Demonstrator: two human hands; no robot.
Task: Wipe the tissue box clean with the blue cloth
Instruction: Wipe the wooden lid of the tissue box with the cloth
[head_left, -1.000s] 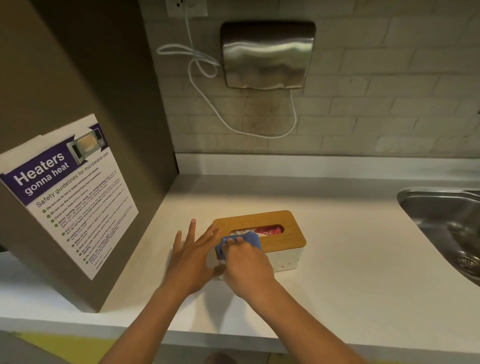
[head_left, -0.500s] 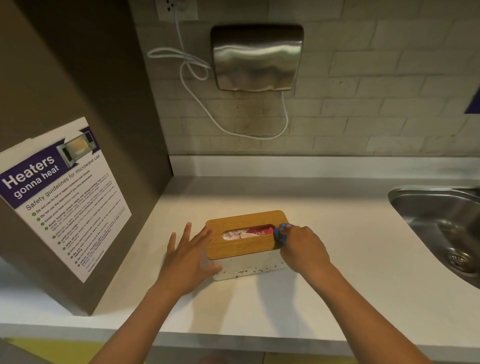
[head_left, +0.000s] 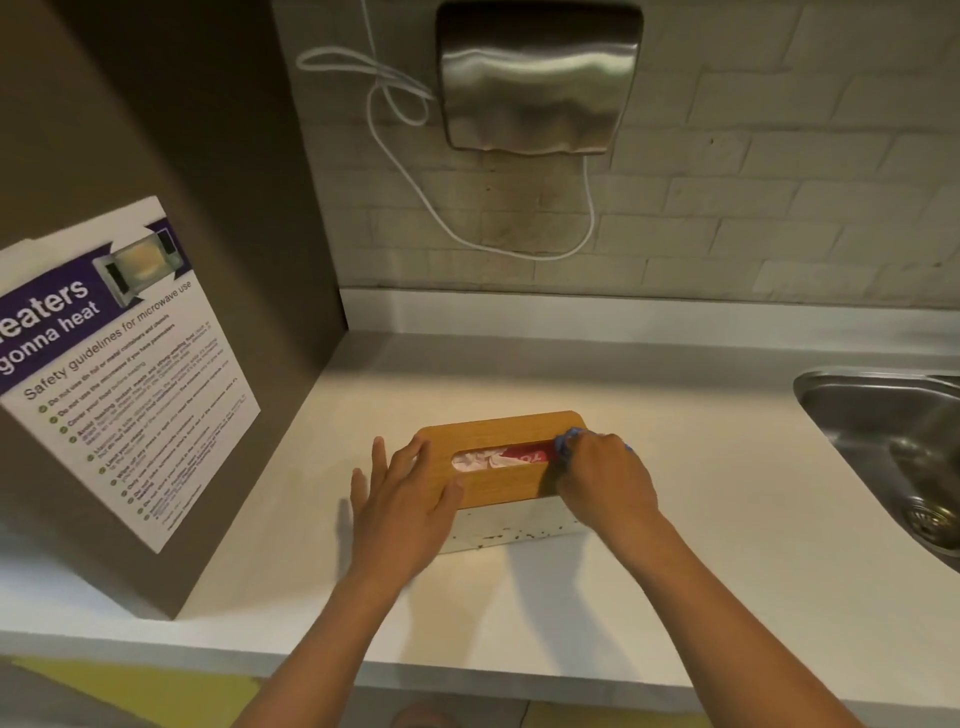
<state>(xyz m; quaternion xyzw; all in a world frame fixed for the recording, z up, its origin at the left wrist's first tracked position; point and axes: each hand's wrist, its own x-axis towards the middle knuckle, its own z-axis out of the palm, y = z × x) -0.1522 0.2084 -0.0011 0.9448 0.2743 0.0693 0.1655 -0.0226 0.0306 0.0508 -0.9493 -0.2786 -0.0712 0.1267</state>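
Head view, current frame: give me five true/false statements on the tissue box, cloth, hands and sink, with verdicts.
1. The right hand presses the bunched blue cloth onto the right end of the bamboo-lidded white tissue box. True.
2. The left hand grips the cloth. False: it rests with straight fingers on the box's left end and holds nothing.
3. The box's white front wall shows dark specks along its lower edge. True.
4. The stainless steel sink lies left of the box. False: it sits at the right edge of the white countertop.
5. The lid's slot is empty. False: white tissue and red packaging show through it.
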